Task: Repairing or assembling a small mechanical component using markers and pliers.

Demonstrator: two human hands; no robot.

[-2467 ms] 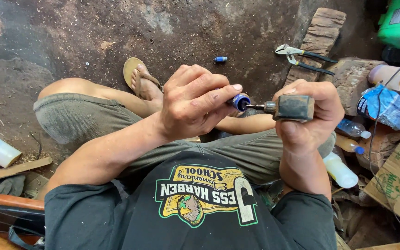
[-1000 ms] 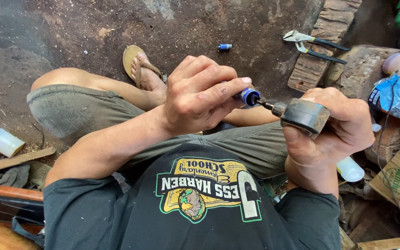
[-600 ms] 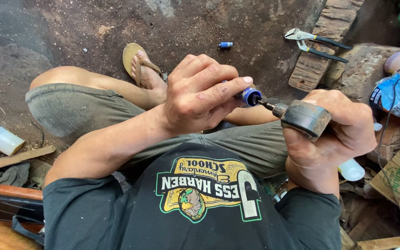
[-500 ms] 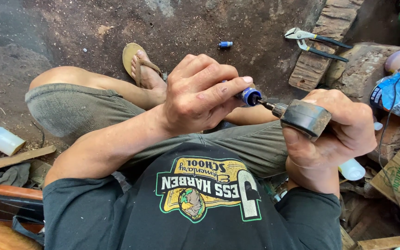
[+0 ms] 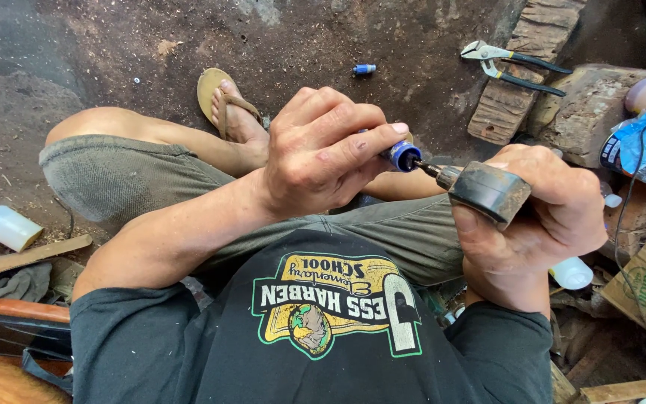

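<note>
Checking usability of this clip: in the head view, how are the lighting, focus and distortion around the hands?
Head view: even daylight, no glare; left hand, its blue-tipped tool and the dark block in the right hand are sharp; pliers are clear too; wide-angle stretch at the edges; bottom-left corner blurred.

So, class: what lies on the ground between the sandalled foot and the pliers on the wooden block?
In the head view, between the foot and the pliers lies one small blue-and-silver cap-like piece on bare dirt.
</note>
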